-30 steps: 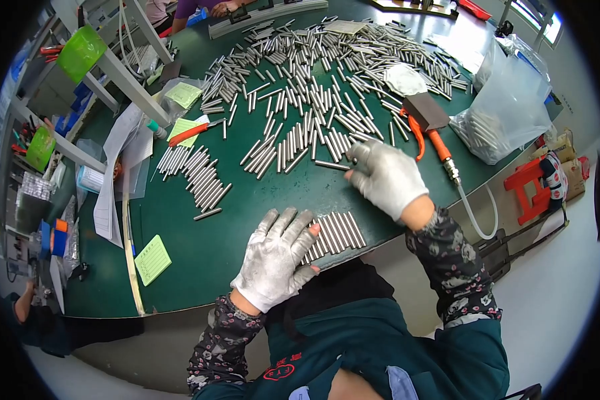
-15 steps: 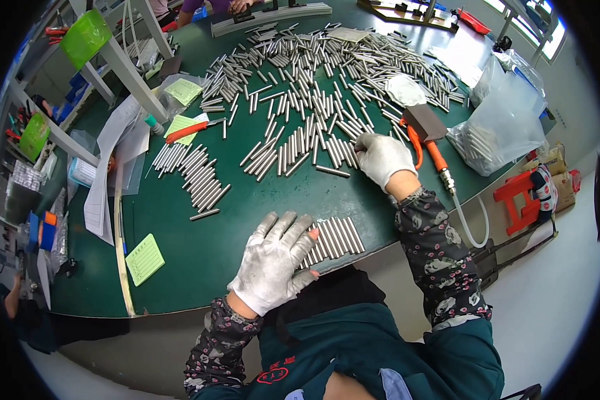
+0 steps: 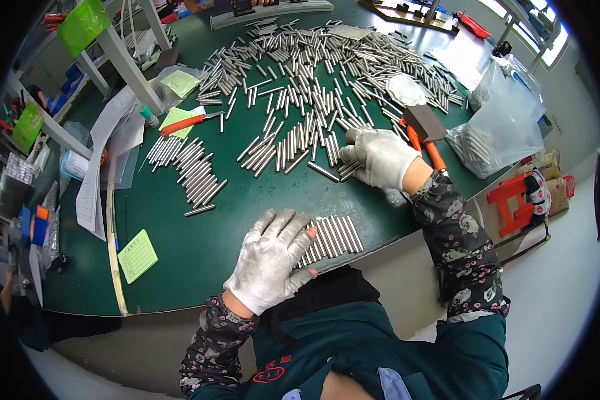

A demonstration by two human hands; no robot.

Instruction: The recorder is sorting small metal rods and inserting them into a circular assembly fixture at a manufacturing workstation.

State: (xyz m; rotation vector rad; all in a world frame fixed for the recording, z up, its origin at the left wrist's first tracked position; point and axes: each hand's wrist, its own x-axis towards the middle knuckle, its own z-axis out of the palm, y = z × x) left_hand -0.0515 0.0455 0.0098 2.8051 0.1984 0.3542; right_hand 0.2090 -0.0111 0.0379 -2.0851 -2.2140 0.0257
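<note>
My left hand point(image 3: 267, 260), in a white glove with bare thumb and fingertip showing, lies flat on the green table with its fingers stretched out. Its edge touches a neat row of steel pins point(image 3: 333, 239) by the table's front edge and covers the row's left end. Farther right, my right hand point(image 3: 380, 159), also gloved, is curled with fingertips down over a few steel pins point(image 3: 349, 171); its palm side is hidden. One loose pin point(image 3: 323, 171) lies slanted just left of those fingers, beside a cluster of standing-looking, side-by-side pins point(image 3: 293, 148).
A big heap of steel pins point(image 3: 300, 60) spreads over the far table. More pins point(image 3: 199, 177) lie at left near an orange-handled knife point(image 3: 182, 125) and green note sheets point(image 3: 138, 256). A dark block point(image 3: 425, 123), an orange air gun point(image 3: 436, 157) and a plastic bag point(image 3: 497, 130) stand right.
My right hand has shifted slightly left and turned, drawing a few pins under its fingers. The loose pin beside it has tilted. My left hand stays by the row.
</note>
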